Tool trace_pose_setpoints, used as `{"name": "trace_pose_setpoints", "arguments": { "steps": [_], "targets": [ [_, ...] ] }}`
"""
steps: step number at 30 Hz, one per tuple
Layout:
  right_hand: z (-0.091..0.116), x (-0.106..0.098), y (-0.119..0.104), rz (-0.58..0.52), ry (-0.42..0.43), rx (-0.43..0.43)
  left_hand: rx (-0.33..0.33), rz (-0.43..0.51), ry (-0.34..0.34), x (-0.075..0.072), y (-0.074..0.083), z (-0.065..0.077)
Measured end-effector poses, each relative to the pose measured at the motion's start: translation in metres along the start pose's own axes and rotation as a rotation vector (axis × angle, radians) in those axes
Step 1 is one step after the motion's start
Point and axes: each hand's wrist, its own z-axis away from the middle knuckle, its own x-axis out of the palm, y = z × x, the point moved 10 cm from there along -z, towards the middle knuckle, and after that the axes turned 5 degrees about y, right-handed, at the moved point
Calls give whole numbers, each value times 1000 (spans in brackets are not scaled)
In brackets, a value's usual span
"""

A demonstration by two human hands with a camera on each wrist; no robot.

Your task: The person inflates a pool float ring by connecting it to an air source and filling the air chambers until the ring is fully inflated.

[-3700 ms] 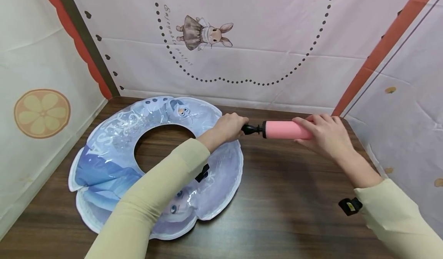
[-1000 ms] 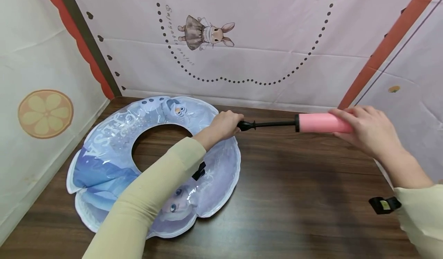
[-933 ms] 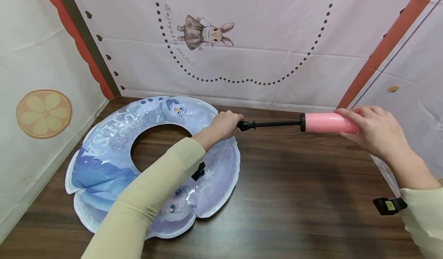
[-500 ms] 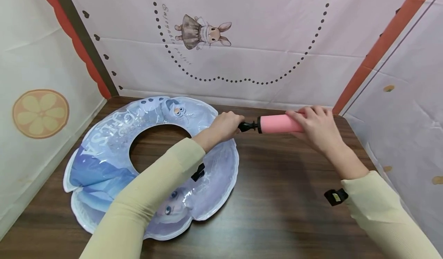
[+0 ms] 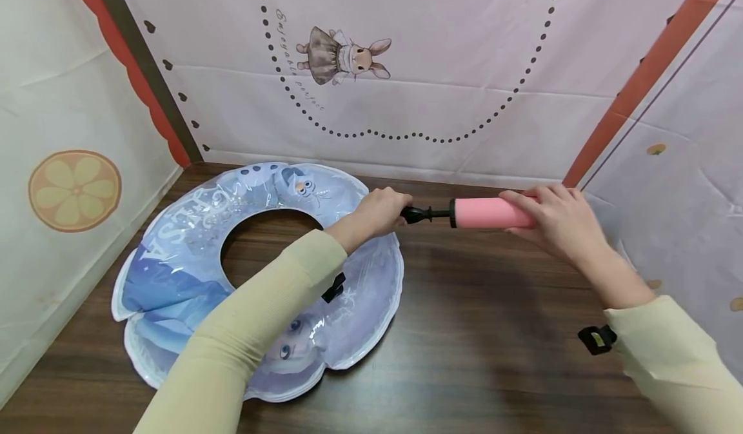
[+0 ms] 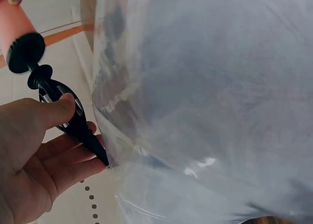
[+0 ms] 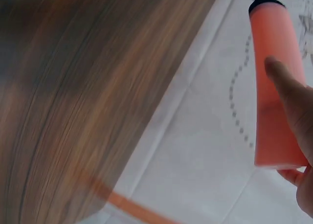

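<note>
A pink hand pump (image 5: 482, 213) with a black nozzle end lies level between the two hands. My right hand (image 5: 560, 221) grips the far end of its pink barrel. With thumb and fingers, my left hand (image 6: 44, 145) pinches the black handle-like nozzle piece (image 6: 63, 104), whose tapered tip meets the edge of the clear plastic. That plastic belongs to a blue and purple swim ring (image 5: 371, 298), puffed up and printed with cartoon figures. A short stretch of black rod shows between the nozzle piece and the barrel. The left forearm crosses over the ring.
The ring rests on a dark wooden table (image 5: 464, 369), at its left side. Printed cloth walls (image 5: 435, 66) stand behind and on both sides. Black wrist straps (image 5: 598, 340) hang at the sleeves.
The right hand slid the barrel left from its extended position, until the rod was hidden, then drew it a little right again. The left hand stays in place on the nozzle piece.
</note>
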Motion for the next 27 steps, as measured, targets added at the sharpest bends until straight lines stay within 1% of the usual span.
{"name": "trace_pose_setpoints", "arguments": {
  "steps": [3,7,9,10,12,15,17,20,23,27],
  "targets": [
    [11,-12,21,5,-2,11,4,6,2,-1,-1,-1],
    [25,-30,51,41,-5,70,-11,-8,19,-3,-6,-1],
    [29,-34,58,53,-4,89,-24,-25,24,-3,-8,0],
    [29,-34,58,52,1,88,-28,-24,23,-3,-8,0],
    [26,-30,49,44,9,71,-16,-18,26,-3,-3,0],
    [12,-16,24,24,24,32,7,-21,30,-4,5,-1],
    [2,-5,8,26,15,26,15,-30,35,-4,10,-2],
    [-12,7,-10,32,29,21,2,-51,41,-5,11,-2],
    [-18,13,-20,35,44,22,-1,-46,46,-5,10,-2],
    [-18,16,-20,30,38,23,1,-34,48,-5,9,-2]
  ]
}}
